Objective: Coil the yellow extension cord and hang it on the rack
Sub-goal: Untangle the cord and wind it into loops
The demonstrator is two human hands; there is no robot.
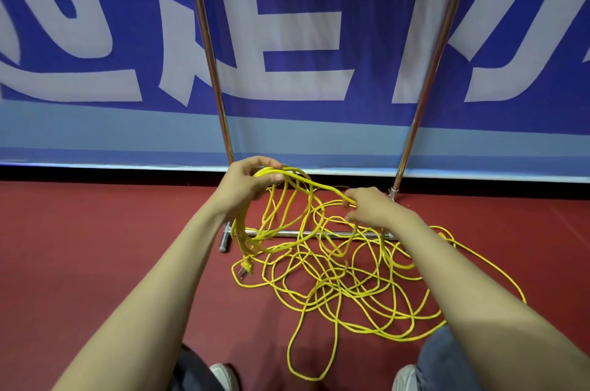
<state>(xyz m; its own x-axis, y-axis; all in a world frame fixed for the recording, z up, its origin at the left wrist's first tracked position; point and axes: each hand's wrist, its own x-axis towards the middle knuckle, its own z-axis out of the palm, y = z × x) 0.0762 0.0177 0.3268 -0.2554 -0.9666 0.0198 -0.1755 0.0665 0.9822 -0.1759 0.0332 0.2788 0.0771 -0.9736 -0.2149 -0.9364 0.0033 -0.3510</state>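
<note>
The yellow extension cord [348,282] lies mostly in a loose tangle on the red floor in front of me. My left hand [249,183] grips several coiled loops of it, which hang down to the left, the plug [245,268] dangling near the floor. A strand runs from those loops to my right hand [367,207], which pinches it a little lower and to the right. The chrome rack [210,49] stands just behind the cord, its two uprights rising out of view and its base bar [306,233] under the tangle.
A blue and white banner [303,39] covers the wall right behind the rack. My knees and grey shoes [223,376] are at the bottom edge. Bare red floor [95,231] stretches to the left.
</note>
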